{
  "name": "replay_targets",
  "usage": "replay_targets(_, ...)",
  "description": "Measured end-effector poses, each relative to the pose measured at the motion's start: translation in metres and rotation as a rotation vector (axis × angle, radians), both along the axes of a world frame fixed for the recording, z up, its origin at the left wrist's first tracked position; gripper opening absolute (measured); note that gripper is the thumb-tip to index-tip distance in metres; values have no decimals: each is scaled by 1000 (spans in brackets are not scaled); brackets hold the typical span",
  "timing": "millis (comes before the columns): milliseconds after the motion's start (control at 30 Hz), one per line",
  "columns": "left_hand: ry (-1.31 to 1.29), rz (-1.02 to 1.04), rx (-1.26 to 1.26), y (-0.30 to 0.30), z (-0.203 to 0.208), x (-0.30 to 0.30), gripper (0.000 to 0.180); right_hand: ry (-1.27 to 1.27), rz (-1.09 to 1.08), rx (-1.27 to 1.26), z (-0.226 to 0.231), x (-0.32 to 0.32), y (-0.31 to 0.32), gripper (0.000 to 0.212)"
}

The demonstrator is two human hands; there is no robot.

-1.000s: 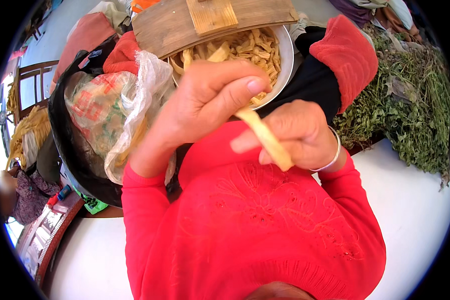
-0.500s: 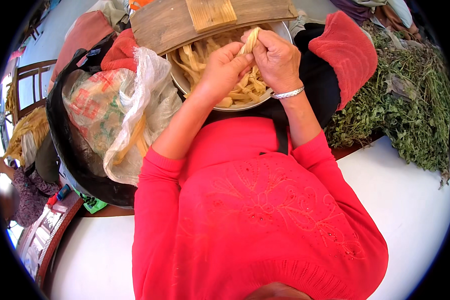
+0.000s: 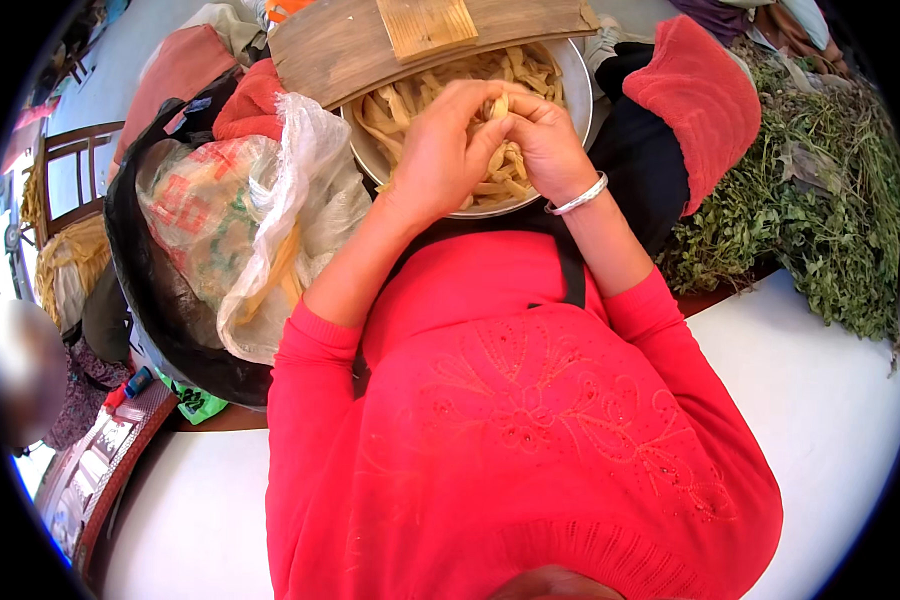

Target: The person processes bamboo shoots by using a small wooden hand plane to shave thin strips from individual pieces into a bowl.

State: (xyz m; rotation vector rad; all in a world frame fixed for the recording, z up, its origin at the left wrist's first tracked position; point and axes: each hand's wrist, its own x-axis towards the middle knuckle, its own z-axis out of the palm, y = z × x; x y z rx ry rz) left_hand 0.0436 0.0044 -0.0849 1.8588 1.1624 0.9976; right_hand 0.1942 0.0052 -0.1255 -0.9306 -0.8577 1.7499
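Over a metal basin in my lap, my left hand and my right hand meet, fingers pinched together. Between them is a pale yellow, folded strip, mostly covered by my fingers. It looks soft and leathery; its exact kind does not show. Many similar yellow strips lie tangled in the basin under my hands. A curved wooden board spans the far side of the basin, with a smaller wood block on top. A silver bracelet circles my right wrist.
Left of the basin, a black tub holds a crumpled translucent plastic bag with more yellow strips in it. A red cloth covers my right knee. Cut green plants are heaped at the right. Another person sits far left.
My hands have dropped slightly and drawn closer together. The left hand has turned over the strip, which stood up twisted above my fingers before and is now mostly hidden.
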Motion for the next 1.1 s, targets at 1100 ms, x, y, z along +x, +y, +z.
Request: replay_targets(1100, -176, -15, -541, 61, 5, -66, 15, -428, 241, 200, 54, 8, 76, 12)
